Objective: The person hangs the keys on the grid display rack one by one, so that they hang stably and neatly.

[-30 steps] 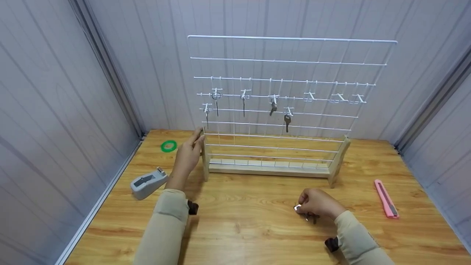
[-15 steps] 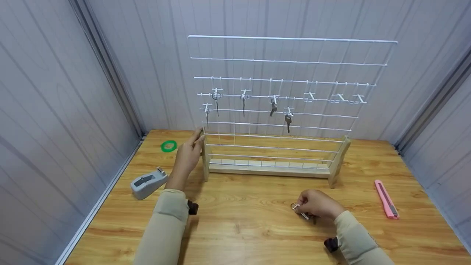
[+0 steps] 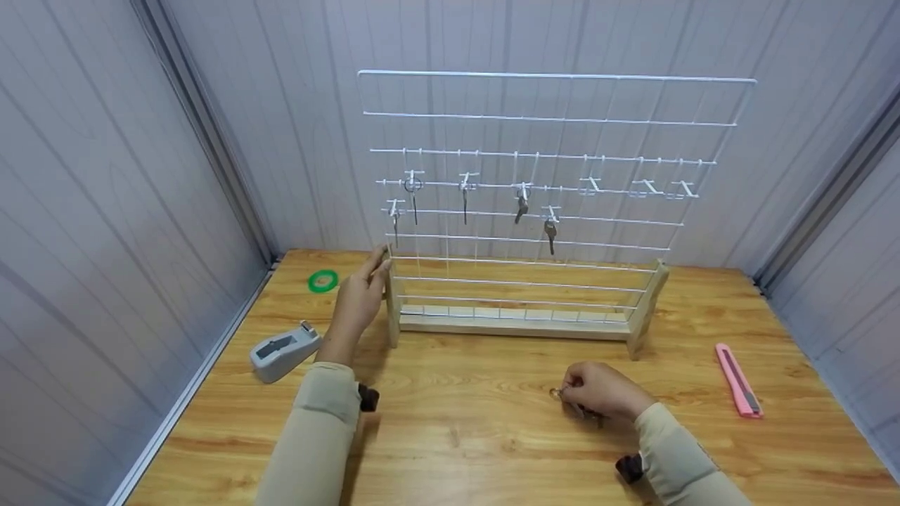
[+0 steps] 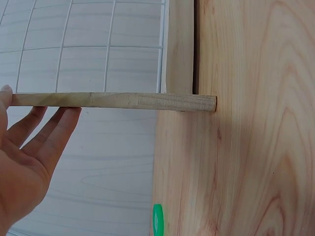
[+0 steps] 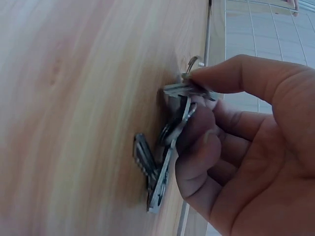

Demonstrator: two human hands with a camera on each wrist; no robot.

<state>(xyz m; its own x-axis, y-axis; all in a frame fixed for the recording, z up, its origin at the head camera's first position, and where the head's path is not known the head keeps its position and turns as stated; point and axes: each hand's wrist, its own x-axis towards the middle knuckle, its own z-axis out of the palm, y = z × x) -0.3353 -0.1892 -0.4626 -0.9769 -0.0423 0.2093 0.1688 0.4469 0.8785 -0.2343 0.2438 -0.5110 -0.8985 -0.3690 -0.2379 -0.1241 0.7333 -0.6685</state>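
A white wire grid rack point(image 3: 527, 261) stands in a wooden base with two side posts. My left hand point(image 3: 357, 299) grips the left wooden post point(image 4: 113, 100), thumb on one face and straight fingers against the other. My right hand point(image 3: 606, 388) is low over the table in front of the rack. Its thumb and forefinger pinch a key point(image 5: 178, 90) whose ring point(image 5: 194, 62) sticks out past the fingertips. Several more keys point(image 5: 158, 184) hang below its curled fingers. On the rack's hooks hang several keys, among them one at the lower middle point(image 3: 550, 232).
Hooks without keys point(image 3: 648, 187) are at the grid's upper right. Left of the rack lie a green tape roll point(image 3: 323, 281) and a grey tape dispenser point(image 3: 284, 353). A pink utility knife point(image 3: 738, 381) lies at right on the wooden table point(image 3: 450, 450). Pale panel walls surround it.
The key ring in my right fingers now points out farther to the left, and the right hand has shifted slightly left. My left hand stays on the post.
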